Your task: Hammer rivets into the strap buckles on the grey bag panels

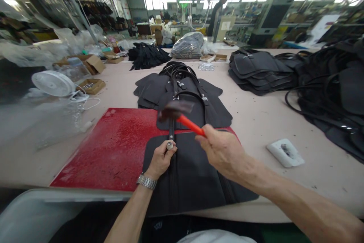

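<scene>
My right hand (222,150) grips the red handle of a hammer (190,124), whose head is blurred and raised above the work. Below it, my left hand (161,159), with a metal watch on the wrist, pinches a small upright punch (170,145) with a pale round top. The punch stands over a strap on a dark bag panel (196,159); its lower end is hidden by my fingers. This panel lies partly on a red mat (113,148). Just beyond are several stacked dark panels with handles (184,95) and shiny metal fittings.
A white block (286,152) with dark marks lies at right, near piles of dark bag pieces (261,69). On the left stand a white fan (54,83) and a cardboard box of small metal parts (91,86). A pale bin (42,212) sits below the table edge. Someone stands far back.
</scene>
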Available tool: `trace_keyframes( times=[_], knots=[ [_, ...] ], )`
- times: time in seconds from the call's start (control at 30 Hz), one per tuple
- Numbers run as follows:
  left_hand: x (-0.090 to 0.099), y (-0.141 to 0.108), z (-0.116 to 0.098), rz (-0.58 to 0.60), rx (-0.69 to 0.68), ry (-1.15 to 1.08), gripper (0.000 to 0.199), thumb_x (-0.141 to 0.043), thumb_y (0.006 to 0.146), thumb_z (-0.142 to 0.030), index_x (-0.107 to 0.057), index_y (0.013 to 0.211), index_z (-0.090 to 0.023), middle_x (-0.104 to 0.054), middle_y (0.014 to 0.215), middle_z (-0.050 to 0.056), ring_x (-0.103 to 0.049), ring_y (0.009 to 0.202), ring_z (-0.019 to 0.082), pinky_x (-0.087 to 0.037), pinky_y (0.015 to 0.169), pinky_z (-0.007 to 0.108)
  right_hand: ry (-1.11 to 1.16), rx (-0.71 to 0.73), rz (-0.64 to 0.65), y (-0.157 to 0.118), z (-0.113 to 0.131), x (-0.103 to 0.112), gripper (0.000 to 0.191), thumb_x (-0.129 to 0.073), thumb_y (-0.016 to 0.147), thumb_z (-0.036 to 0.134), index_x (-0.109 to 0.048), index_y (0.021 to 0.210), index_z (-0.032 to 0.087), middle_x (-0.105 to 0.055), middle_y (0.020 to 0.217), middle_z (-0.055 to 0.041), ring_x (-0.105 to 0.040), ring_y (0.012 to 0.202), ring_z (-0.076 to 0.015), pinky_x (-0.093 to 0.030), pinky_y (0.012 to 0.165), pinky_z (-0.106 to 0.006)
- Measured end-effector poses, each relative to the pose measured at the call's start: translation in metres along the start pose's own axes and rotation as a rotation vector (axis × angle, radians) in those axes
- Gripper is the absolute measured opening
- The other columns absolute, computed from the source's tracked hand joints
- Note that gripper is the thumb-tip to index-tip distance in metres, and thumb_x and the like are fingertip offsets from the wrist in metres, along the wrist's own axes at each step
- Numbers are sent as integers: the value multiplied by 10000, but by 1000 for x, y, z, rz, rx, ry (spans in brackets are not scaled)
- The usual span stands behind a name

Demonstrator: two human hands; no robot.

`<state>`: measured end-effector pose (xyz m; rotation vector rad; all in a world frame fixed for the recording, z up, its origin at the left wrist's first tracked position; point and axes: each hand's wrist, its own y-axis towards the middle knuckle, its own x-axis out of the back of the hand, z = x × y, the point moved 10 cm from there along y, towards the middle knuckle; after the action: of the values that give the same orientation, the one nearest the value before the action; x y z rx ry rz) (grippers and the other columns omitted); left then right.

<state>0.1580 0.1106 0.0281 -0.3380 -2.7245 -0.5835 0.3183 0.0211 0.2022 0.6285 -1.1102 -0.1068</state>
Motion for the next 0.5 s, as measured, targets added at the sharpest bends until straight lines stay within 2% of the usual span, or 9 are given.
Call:
trace_keyframes(
  times=[0.07,0.1,0.13,0.17,0.23,0.27,0.3,0.37,0.5],
  knots=[
    [1,0,-1,-14,-10,0,156,-574,914,-303,-620,1010,-190,-658,897,19,-606,808,151,-463,757,244,148,-95,-251,0,-4,30,207,-374,1009,347,-406,852,215,-463,604,39,-373,465,-102,-221,490,-246],
    [1,0,-1,-20,-11,2,152,-574,914,-298,-620,1010,-190,-658,899,19,-607,816,150,-463,764,243,185,-114,-294,-3,-5,32,209,-350,1013,352,-405,866,214,-463,610,36,-388,474,-104,-240,497,-241],
    [1,0,-1,-18,-8,5,148,-573,915,-297,-621,1006,-190,-655,890,17,-604,807,148,-462,755,240,172,-118,-264,-6,-5,25,206,-339,1009,341,-405,862,212,-465,609,29,-393,475,-108,-238,497,-246],
    [0,0,0,-11,-3,9,143,-571,917,-300,-623,988,-188,-648,859,11,-595,776,142,-457,725,234,119,-103,-159,-9,-5,8,197,-346,997,317,-408,844,211,-461,595,24,-383,465,-112,-215,491,-258],
    [-3,0,2,17,14,9,148,-564,924,-317,-623,951,-184,-632,810,3,-576,724,134,-444,675,228,-25,-72,171,-22,-12,-37,172,-401,963,278,-423,808,206,-464,571,14,-362,451,-117,-154,492,-284],
    [-3,0,3,25,18,6,155,-563,926,-326,-622,941,-183,-631,804,2,-575,718,133,-443,669,228,-71,-86,307,-30,-21,-54,158,-425,953,271,-439,812,203,-478,574,9,-369,456,-119,-139,499,-290],
    [-4,0,3,29,18,2,160,-563,927,-332,-621,942,-183,-637,818,5,-583,732,136,-449,682,231,-86,-138,386,-38,-35,-63,146,-434,954,277,-454,831,200,-495,589,4,-386,471,-122,-142,505,-289],
    [-3,0,1,29,11,-1,165,-568,925,-334,-620,972,-185,-657,876,15,-608,791,146,-465,741,242,-21,-286,403,-47,-68,-61,168,-423,969,317,-461,855,200,-514,619,3,-430,516,-123,-193,514,-265],
    [-1,1,-1,21,14,21,193,-578,916,-356,-623,998,-186,-659,867,12,-617,784,150,-480,756,250,169,-580,296,-72,-147,-43,312,-326,991,397,-433,777,197,-495,601,21,-455,485,-101,-309,481,-211]
  ],
)
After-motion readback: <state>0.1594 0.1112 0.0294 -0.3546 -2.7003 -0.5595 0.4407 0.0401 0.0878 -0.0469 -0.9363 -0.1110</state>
